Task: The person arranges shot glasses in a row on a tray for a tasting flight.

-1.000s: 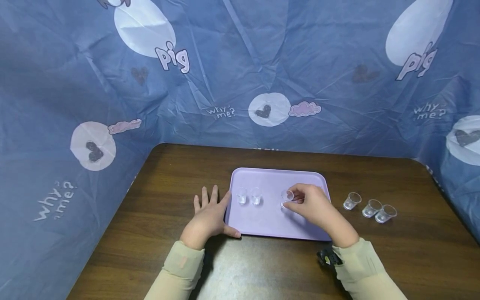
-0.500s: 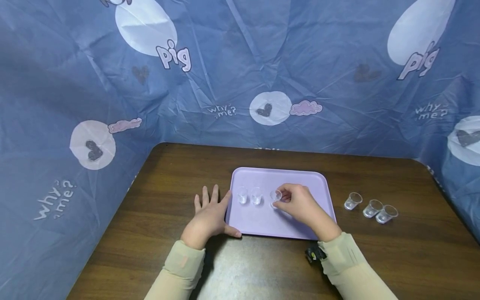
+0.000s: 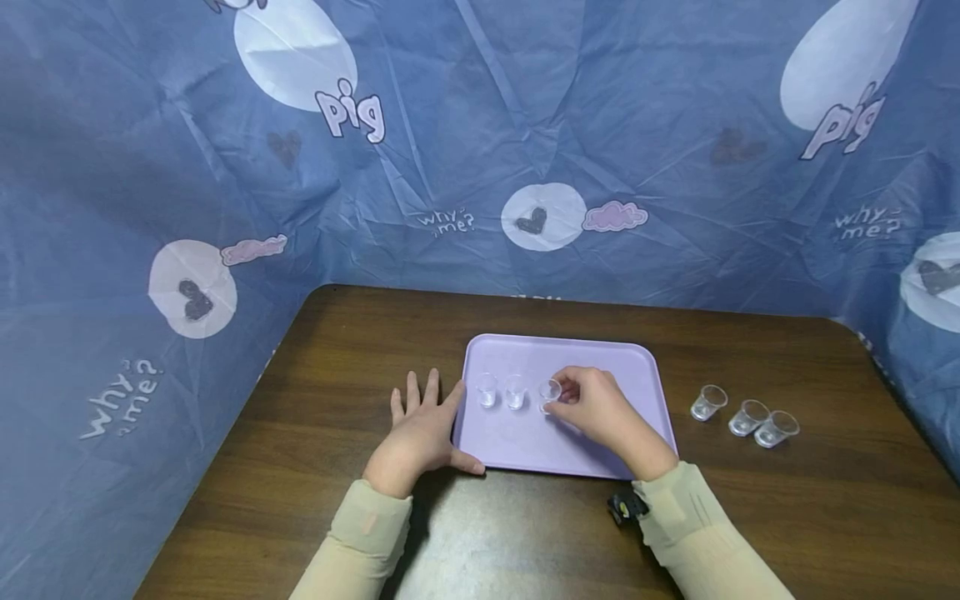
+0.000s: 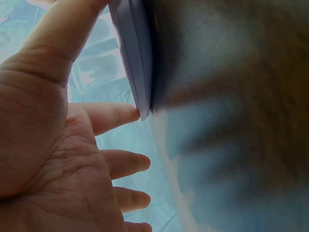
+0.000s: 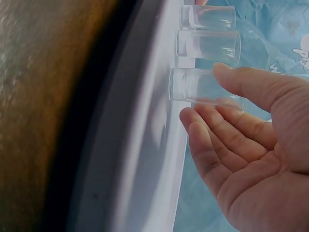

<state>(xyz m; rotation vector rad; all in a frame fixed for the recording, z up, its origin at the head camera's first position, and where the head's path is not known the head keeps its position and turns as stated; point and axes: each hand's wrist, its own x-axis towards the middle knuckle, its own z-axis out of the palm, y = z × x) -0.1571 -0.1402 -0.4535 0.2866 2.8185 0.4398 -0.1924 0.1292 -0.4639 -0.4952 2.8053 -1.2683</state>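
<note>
A small clear shot glass (image 3: 549,393) stands on the lilac tray (image 3: 525,446), pinched between the thumb and fingers of my right hand (image 3: 600,408). Two more clear shot glasses, a left one (image 3: 487,392) and a middle one (image 3: 515,393), stand in line to its left. The right wrist view shows the pinched glass (image 5: 193,86) upright on the tray, thumb on one side and fingers on the other. My left hand (image 3: 416,437) lies at the tray's left edge with fingers spread; its forefinger and thumb touch the rim (image 4: 134,58).
Right of the tray on the brown wooden table (image 3: 525,533) are three more clear glasses: one nearest the tray (image 3: 708,403), then a pair close together, a middle glass (image 3: 747,418) and a right glass (image 3: 777,430). A blue printed cloth (image 3: 420,167) hangs behind the table.
My right hand has brought the pinched glass leftward across the tray towards the other two, then stayed nearly still over the last half second. My left hand has kept its place.
</note>
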